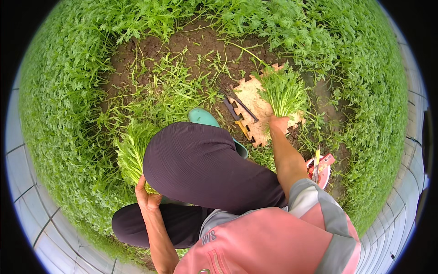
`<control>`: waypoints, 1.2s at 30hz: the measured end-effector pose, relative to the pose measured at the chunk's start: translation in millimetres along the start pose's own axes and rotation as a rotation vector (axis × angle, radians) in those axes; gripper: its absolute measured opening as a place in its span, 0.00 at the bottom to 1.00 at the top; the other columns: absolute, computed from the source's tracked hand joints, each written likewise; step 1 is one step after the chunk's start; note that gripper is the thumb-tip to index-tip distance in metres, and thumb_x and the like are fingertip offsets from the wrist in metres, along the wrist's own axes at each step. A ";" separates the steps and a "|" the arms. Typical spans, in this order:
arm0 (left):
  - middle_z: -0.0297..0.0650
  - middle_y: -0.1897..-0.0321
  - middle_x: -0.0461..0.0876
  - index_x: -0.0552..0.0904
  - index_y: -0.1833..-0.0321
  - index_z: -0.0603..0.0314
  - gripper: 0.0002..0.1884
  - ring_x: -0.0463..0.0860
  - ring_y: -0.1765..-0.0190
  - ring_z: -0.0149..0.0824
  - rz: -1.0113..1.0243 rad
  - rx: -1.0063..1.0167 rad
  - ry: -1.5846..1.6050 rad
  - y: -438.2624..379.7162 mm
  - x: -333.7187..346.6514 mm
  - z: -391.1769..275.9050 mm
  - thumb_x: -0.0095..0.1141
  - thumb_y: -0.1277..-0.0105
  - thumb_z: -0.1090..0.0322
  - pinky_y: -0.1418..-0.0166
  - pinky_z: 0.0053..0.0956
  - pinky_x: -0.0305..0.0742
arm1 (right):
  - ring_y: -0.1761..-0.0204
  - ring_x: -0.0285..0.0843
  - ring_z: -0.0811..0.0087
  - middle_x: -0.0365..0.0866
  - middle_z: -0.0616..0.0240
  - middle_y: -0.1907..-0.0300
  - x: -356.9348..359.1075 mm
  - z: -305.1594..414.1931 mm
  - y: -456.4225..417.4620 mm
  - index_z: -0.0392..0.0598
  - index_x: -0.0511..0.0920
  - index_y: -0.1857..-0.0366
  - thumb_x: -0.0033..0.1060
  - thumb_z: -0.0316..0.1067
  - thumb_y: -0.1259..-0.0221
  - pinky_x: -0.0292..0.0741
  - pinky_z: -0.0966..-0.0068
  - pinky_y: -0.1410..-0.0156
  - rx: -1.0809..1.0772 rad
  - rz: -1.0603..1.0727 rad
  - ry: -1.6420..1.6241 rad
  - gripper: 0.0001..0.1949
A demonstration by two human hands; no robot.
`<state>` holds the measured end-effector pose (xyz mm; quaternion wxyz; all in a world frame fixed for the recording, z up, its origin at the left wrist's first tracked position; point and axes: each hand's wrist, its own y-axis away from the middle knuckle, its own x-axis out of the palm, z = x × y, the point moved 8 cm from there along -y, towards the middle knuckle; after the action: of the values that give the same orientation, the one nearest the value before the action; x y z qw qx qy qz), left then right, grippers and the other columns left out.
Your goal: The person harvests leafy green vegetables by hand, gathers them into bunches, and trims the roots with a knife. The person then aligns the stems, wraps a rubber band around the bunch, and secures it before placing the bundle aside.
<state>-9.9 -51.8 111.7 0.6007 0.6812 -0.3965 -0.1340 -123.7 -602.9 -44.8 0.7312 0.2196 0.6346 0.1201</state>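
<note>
My left hand (147,195) grips the stem ends of a bunch of leafy greens (135,150), which fans upward beside my bent knee. To the right, my right hand (279,124) is closed round the stems of another bunch of greens (283,90), over a pale foam mat (251,92) with jigsaw edges. Its leaves point away from me. Dark strips (243,107) lie across the mat's left side, and a yellow piece (242,130) shows at its lower left edge.
Tall leafy plants (68,85) surround brown soil (150,49) strewn with loose greens (171,82). A green rubber boot (203,117) stands before me. Near my right forearm is a small tub (326,178) holding a red phone (326,162) and thin strips (315,173).
</note>
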 end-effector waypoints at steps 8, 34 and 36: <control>0.38 0.62 0.86 0.81 0.51 0.64 0.10 0.85 0.45 0.41 0.290 0.026 0.109 22.7 28.5 0.8 0.63 0.31 0.69 0.24 0.58 0.66 | 0.71 0.81 0.65 0.85 0.55 0.69 -33.8 -9.4 -20.2 0.33 0.78 0.55 0.64 0.25 0.44 0.79 0.64 0.64 0.027 0.555 -0.794 0.13; 0.49 0.58 0.86 0.78 0.46 0.75 0.14 0.86 0.63 0.37 0.444 0.316 0.043 106.8 56.4 78.8 0.59 0.33 0.81 0.58 0.36 0.89 | 0.62 0.86 0.72 0.86 0.60 0.51 -179.9 132.0 452.2 0.39 0.74 0.40 0.66 0.25 0.41 0.86 0.71 0.63 -0.978 1.401 -0.160 0.22; 0.49 0.59 0.86 0.80 0.50 0.76 0.10 0.85 0.64 0.36 0.382 0.304 0.041 100.5 51.7 88.2 0.58 0.33 0.80 0.62 0.34 0.88 | 0.62 0.87 0.72 0.87 0.61 0.53 -130.4 124.7 458.4 0.39 0.76 0.43 0.65 0.25 0.40 0.86 0.70 0.65 -0.885 1.453 -0.033 0.20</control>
<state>-72.5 -147.3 198.5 0.5136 0.6789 -0.5216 0.0572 24.2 -282.2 298.7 0.5003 0.2680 0.2198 0.7935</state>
